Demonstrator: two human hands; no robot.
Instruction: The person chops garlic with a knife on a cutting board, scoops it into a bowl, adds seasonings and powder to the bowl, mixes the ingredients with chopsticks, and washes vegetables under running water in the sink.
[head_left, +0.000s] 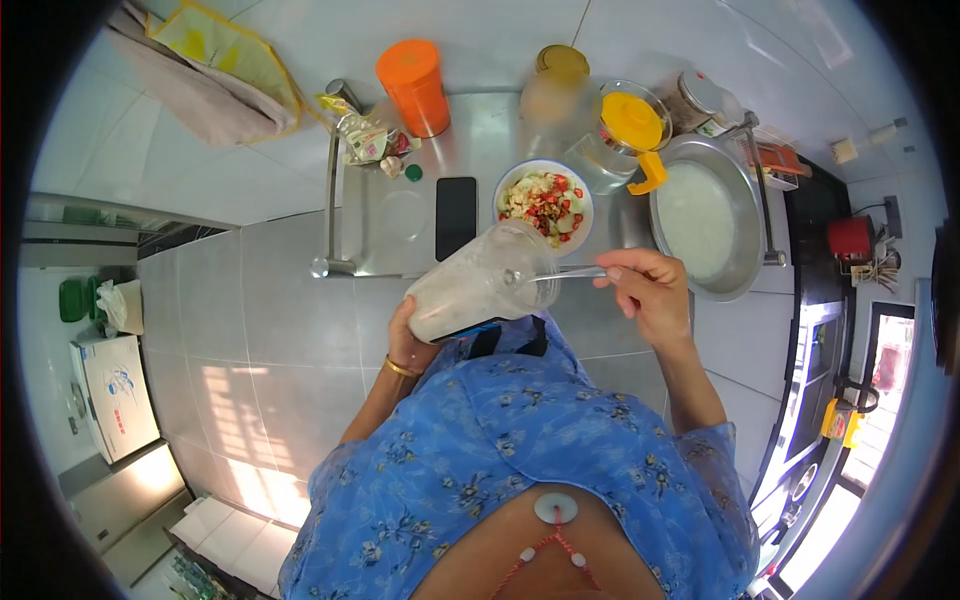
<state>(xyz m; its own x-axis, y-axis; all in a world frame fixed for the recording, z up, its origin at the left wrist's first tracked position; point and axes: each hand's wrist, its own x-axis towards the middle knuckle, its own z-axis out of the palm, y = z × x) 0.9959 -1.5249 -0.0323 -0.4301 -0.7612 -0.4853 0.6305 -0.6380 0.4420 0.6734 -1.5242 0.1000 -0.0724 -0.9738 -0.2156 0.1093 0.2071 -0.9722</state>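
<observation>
My left hand (407, 338) is wrapped round the lower end of a large clear jar (455, 290), which is tilted on its side in front of me. The jar's open mouth faces right, and whitish powder coats its inside. Between the fingers of my right hand (648, 290) is the handle of a metal spoon (580, 273), whose far end is inside the jar's mouth. Just beyond the jar, a white bowl (497, 205) holds chopped red, pale and green pieces. A black phone (456, 215) lies left of the bowl.
On the metal table (480, 110) stand an orange canister (412, 88), a glass pitcher with a yellow lid (631, 121) and a bag with garlic (368, 140). At the right, a metal basin (740, 215) holds cloudy white contents. Towels hang at the upper left.
</observation>
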